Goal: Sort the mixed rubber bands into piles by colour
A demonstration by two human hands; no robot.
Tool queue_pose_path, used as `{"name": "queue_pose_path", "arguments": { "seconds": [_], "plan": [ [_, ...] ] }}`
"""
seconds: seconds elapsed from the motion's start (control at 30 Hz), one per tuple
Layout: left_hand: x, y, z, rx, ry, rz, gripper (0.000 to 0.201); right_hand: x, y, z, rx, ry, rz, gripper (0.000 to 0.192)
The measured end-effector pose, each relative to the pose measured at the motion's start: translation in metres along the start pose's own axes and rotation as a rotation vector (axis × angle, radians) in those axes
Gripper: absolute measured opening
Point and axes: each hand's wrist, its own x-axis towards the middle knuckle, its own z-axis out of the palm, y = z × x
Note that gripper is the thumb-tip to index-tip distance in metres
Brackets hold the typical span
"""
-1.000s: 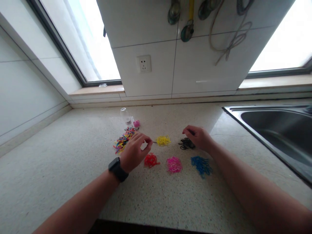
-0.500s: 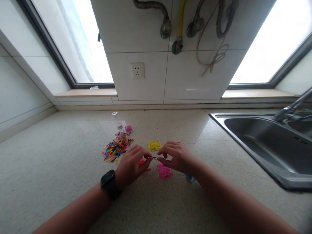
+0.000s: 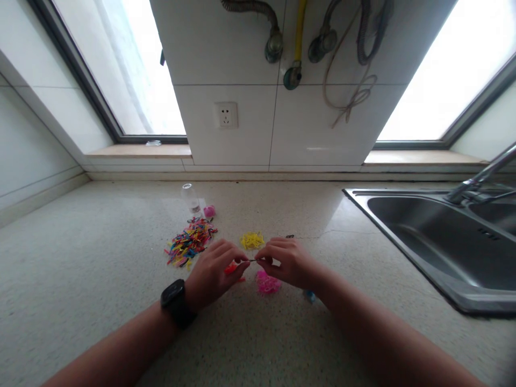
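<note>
A small dark rubber band (image 3: 252,260) is stretched between my fingertips above the counter. My left hand (image 3: 215,271), with a black watch on its wrist, pinches one end, and my right hand (image 3: 288,262) pinches the other. Beneath the left fingers shows a red pile (image 3: 231,268), partly hidden. A pink pile of rubber bands (image 3: 267,282) lies just below the right fingertips, and a yellow pile (image 3: 252,240) is just beyond both hands. Some blue bands (image 3: 310,295) peek out beside my right wrist. Farther left spreads a mixed-colour heap of rubber bands (image 3: 191,242).
Behind the heap stand a clear plastic cup (image 3: 190,198) and a pink lump (image 3: 209,211). A small dark band (image 3: 289,236) lies past my right hand. To the right is a steel sink (image 3: 363,201) with a faucet (image 3: 479,177). The tiled wall has a socket (image 3: 226,115).
My right fingers have closed on the dark band's other end, and it is now pulled into a straight line. The view has shifted slightly.
</note>
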Motion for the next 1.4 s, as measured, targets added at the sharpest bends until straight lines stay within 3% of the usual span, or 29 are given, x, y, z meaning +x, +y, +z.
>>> {"name": "queue_pose_path", "arguments": {
  "seconds": [0.27,0.5,0.63,0.83,1.0,1.23,1.4],
  "plan": [
    [-0.002,-0.008,0.000,0.032,-0.013,0.020,0.005,-0.005,0.024,-0.013,-0.069,-0.002,0.097,0.009],
    [-0.002,-0.013,0.000,0.036,-0.028,0.039,0.005,-0.027,0.068,-0.042,-0.121,0.070,0.401,0.017],
    [-0.003,-0.016,0.000,0.026,-0.035,0.038,0.005,-0.036,0.078,-0.054,-0.091,0.010,0.533,0.019],
    [-0.004,-0.017,0.000,0.020,-0.039,0.037,0.006,-0.040,0.075,-0.060,0.019,-0.111,0.597,0.019],
    [-0.004,-0.019,0.001,0.027,-0.058,0.029,0.006,-0.046,0.082,-0.062,0.173,0.022,0.643,0.033],
    [-0.003,-0.020,0.001,0.026,-0.041,0.044,0.007,-0.055,0.112,-0.051,0.334,0.298,0.746,0.042],
    [-0.004,-0.019,0.001,0.035,-0.027,0.032,0.007,-0.052,0.120,-0.045,0.273,0.279,0.756,0.044]
  ]
}}
